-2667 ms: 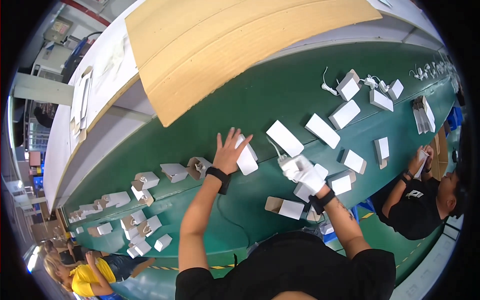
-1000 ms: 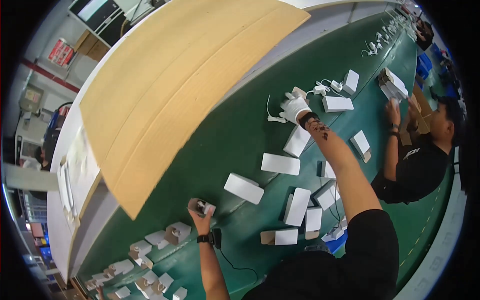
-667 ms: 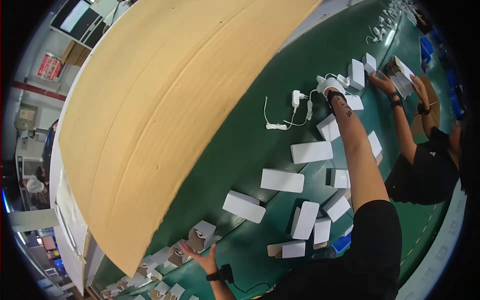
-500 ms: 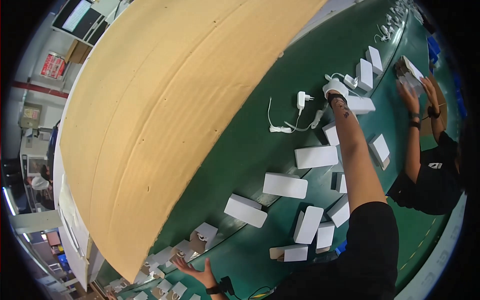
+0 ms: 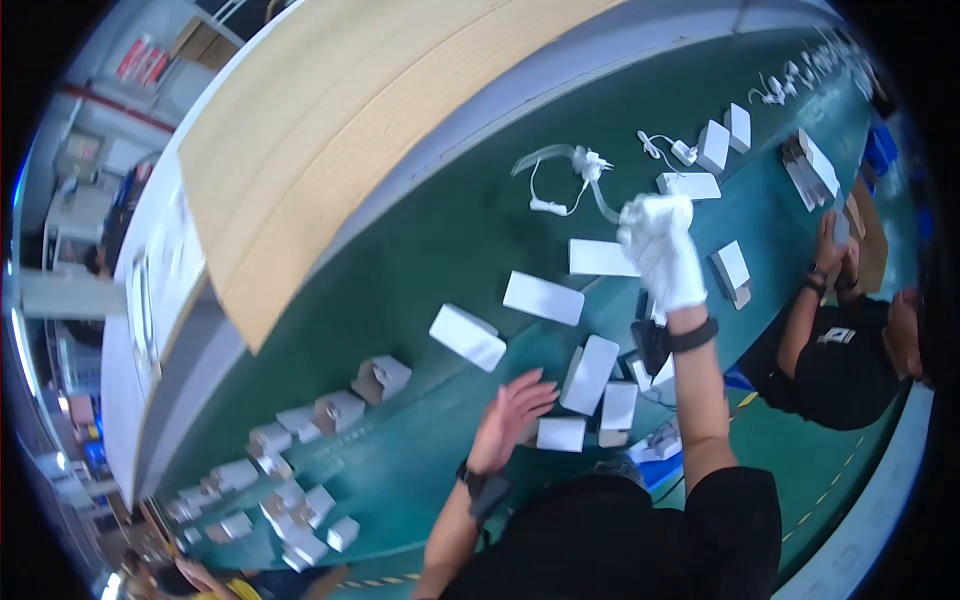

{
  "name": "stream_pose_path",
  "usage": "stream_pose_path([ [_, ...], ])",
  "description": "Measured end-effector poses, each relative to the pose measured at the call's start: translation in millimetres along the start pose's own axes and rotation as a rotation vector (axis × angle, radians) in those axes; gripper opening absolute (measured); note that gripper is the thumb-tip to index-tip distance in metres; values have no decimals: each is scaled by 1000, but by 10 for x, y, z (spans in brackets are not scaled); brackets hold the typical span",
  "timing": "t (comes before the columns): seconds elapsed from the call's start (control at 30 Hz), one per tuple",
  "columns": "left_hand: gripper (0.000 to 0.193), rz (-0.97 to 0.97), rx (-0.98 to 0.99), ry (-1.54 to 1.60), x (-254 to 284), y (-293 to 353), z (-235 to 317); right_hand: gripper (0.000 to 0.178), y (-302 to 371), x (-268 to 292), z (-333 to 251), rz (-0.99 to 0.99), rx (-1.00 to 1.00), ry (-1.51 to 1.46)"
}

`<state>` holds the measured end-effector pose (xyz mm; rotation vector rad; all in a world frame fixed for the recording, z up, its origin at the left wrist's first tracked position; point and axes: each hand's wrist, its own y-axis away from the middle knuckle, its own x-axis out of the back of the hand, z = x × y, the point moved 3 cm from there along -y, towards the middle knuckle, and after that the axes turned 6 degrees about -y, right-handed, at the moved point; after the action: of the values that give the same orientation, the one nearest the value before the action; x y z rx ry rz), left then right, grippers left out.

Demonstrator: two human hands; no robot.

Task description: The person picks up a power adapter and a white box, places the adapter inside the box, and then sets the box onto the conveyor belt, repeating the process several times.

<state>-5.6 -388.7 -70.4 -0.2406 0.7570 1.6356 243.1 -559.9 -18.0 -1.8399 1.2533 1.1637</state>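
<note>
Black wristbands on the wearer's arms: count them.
2: one black wristband on the wrist of the gloved right hand, another wristband on that of the bare left hand. Neither is hidden.

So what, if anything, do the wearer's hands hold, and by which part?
The gloved right hand seems to hold a white cable; blur hides where. The left hand holds nothing.

White boxes (image 5: 543, 298): 3 in a row mid-tabletop (image 5: 420, 440); 3 nr its near edge, plus min. 1 part-hidden; 1 more nr near edge, R; 3 toward far edge, R. L end: 10+ more, overlapped & blurred, exact qty unclear. White plug adapters (image 5: 684, 152) w/ cables: 2 nr far edge; adapter heap (image 5: 815, 76) at R far corner too small to count. Cardboard sheet (image 5: 330, 150): 1.
</note>
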Motion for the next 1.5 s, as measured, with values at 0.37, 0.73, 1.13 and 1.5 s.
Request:
stream_pose_path([
  [0.37,51,-818,-411,847,256,-600,-302,41,1748,5,1107,-498,-184,1120],
  [0.73,70,-26,-413,-1260,717,-752,305,49,1297,448,817,-129,-509,360],
  [1.13,83,-36,-208,-955,1064,-791,33,61,1549,99,403,-80,-585,419],
  [1.5,90,-292,-221,-904,-76,-74,-148,28,1576,-630,298,-1148,-415,2035],
])
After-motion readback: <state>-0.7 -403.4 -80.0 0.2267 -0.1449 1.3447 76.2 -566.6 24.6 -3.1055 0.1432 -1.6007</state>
